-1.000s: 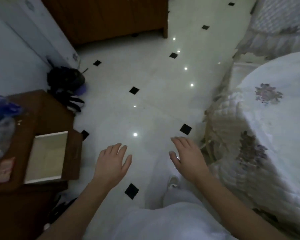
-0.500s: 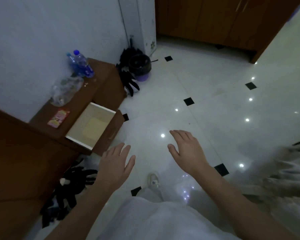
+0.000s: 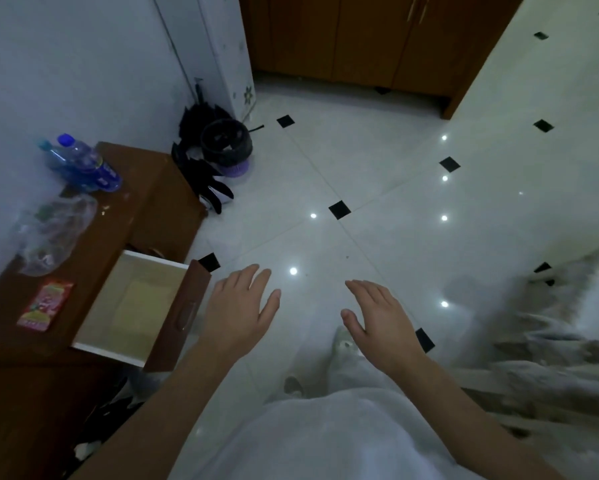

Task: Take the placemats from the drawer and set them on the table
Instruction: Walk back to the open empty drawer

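A low brown cabinet (image 3: 152,188) stands at the left with its drawer (image 3: 192,306) pulled out. Inside the drawer lies a pale yellowish flat sheet, possibly a placemat (image 3: 142,299). My left hand (image 3: 239,311) hovers palm down, fingers apart, just right of the drawer's brown front. My right hand (image 3: 381,315) hovers open over the white tiled floor, further right. Neither hand holds anything. The cloth-covered table (image 3: 568,341) shows only as a blurred edge at the right.
On the cabinet top lie blue bottles (image 3: 80,161), a clear plastic bag (image 3: 49,230) and a red packet (image 3: 45,304). A dark bin (image 3: 227,142) and black items stand on the floor beyond. Wooden cupboards (image 3: 360,39) line the back. My shoes show below my hands.
The view has swung left from the covered table toward the cabinet. The open drawer now lies close beside my left hand. Both hands stay open and empty.
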